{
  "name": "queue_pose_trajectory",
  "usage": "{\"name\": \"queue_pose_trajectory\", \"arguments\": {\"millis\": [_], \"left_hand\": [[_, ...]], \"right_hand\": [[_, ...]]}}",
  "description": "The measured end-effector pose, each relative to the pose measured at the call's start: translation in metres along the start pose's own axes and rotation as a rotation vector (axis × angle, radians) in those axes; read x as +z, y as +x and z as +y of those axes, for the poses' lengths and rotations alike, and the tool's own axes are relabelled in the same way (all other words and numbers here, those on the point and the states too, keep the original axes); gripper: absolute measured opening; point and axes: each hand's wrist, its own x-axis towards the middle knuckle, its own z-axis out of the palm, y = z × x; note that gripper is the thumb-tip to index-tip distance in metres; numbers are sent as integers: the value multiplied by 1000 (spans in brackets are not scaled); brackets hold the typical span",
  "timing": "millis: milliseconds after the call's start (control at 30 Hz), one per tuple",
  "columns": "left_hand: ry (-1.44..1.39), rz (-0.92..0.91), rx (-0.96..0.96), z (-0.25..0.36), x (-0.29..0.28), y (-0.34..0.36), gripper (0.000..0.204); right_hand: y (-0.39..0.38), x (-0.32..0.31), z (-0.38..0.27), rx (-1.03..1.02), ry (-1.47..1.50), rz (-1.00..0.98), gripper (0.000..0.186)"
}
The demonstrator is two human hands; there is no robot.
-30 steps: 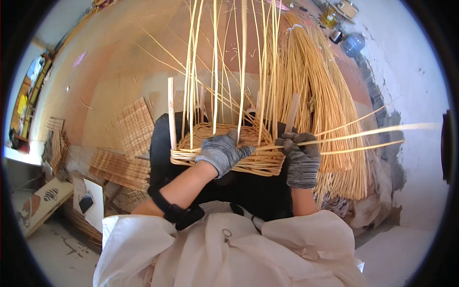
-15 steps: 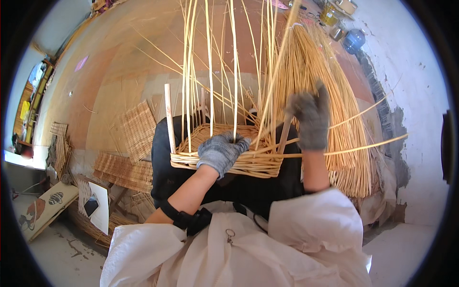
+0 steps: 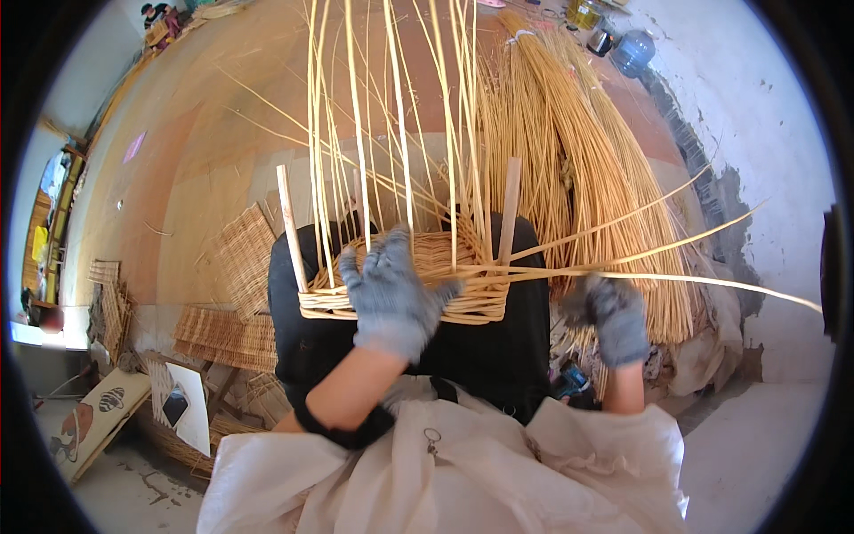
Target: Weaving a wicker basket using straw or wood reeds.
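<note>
A partly woven wicker basket (image 3: 476,307) rests across the dark-clad knees, with tall pale rods (image 3: 405,151) rising from it and a wooden post (image 3: 511,200) at its right corner. My left hand (image 3: 390,294), in a grey glove, is spread open over the basket's front, fingers among the upright rods. Several loose rods (image 3: 712,280) stick out rightward from the rim. Below them, right of the basket, is my right hand (image 3: 614,316), also gloved; motion smears its fingers.
Long reed bundles (image 3: 587,169) lie at the right beside a wall. Woven panels (image 3: 240,254) and a painted board (image 3: 102,414) lie at left. A water jug (image 3: 633,53) stands at upper right. Another person (image 3: 158,20) is at far upper left.
My right hand rose with a rod, then came down below the protruding rods. My left hand's fingers have spread from their closed hold. The basket appears slightly further left in view.
</note>
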Motion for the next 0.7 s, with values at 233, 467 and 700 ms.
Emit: {"name": "queue_pose_trajectory", "arguments": {"millis": [233, 467, 700], "left_hand": [[282, 185, 525, -19, 82, -6, 48], [-27, 314, 655, -19, 59, -1, 39], [-1260, 215, -243, -128, 29, 7, 28]], "right_hand": [[28, 87, -19, -713, -1259, 39, 67], [28, 74, -2, -585, -1158, 7, 72], [22, 50, -33, -449, -1157, -189, 71]]}}
